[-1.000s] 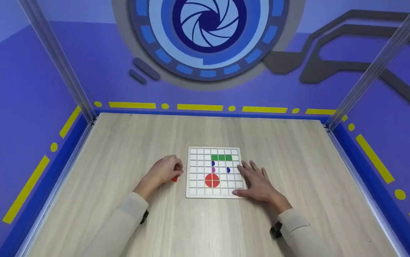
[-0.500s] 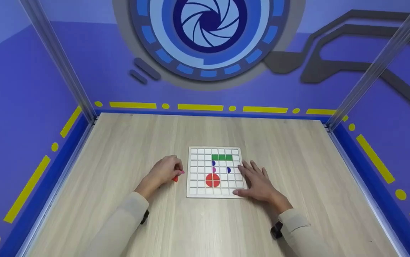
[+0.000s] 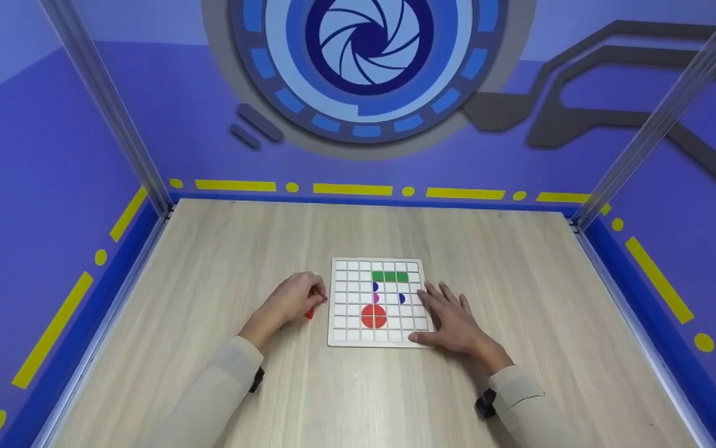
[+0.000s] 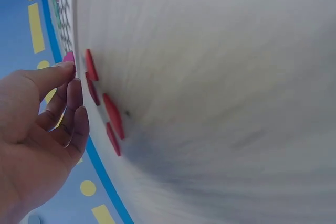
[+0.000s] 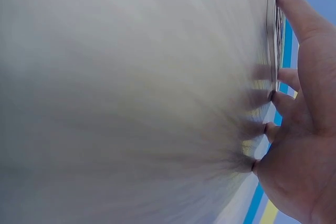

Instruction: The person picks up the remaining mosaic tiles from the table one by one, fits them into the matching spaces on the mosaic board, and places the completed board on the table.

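Note:
Pinched between the thumb and fingers of my left hand is a small pink tile, held just left of the board. Several red tiles lie on the table under that hand, mostly covered by it in the head view. The white gridded board carries a red circle made of tiles, a green bar, a pink half-round shape and two dark blue half-round shapes. My right hand lies with fingers spread at the board's right side, thumb and index fingertip over its edge.
The board stands on a pale wood-grain table. Blue-purple panels with yellow marks close off the back and both sides, with metal posts at the two rear corners.
The pink tile now shows at my left fingertips, where it was mostly hidden a second ago. The right hand and the board stay in place; the head view has shifted slightly.

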A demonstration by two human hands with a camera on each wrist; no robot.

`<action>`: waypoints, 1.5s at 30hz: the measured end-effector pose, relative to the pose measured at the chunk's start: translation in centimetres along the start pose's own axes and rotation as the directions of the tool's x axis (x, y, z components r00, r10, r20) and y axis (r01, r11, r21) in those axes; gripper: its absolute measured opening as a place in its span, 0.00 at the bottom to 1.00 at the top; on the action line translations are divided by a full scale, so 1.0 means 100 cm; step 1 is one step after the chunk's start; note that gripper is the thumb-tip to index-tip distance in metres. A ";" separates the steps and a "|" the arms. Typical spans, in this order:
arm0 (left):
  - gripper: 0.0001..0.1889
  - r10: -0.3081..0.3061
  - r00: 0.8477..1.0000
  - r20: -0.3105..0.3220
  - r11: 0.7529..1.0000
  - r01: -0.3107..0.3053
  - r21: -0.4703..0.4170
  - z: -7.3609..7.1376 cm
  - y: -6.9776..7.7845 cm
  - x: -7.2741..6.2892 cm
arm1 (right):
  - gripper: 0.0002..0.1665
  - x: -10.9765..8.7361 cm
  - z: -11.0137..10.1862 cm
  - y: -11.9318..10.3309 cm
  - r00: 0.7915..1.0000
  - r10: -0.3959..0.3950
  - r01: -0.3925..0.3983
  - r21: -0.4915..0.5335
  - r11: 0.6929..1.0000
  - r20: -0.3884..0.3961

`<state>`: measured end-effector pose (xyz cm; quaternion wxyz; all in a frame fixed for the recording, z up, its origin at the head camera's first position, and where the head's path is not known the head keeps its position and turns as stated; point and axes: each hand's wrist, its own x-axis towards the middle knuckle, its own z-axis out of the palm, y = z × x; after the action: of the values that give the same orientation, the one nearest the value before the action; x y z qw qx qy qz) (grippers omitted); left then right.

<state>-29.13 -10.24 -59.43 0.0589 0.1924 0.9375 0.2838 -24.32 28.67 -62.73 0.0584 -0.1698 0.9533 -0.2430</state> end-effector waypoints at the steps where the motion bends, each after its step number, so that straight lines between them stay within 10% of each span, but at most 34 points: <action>1: 0.03 0.005 1.000 -0.003 1.000 -0.005 -0.014 0.000 0.001 0.001 | 0.64 0.000 0.000 0.000 1.000 0.000 0.000 0.001 1.000 0.000; 19: 0.08 0.061 0.997 0.039 0.979 -0.052 -0.200 0.015 0.048 0.039 | 0.65 0.002 0.001 -0.001 1.000 0.001 -0.001 -0.012 1.000 -0.003; 45: 0.05 0.133 0.991 -0.001 0.966 -0.130 -0.224 0.058 0.092 0.082 | 0.64 0.000 0.001 -0.001 1.000 0.007 -0.007 0.004 1.000 0.005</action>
<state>-32.38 3.00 -59.19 0.0678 0.2482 0.8843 0.3896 -24.28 28.55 -62.79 0.0619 -0.1668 0.9533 -0.2442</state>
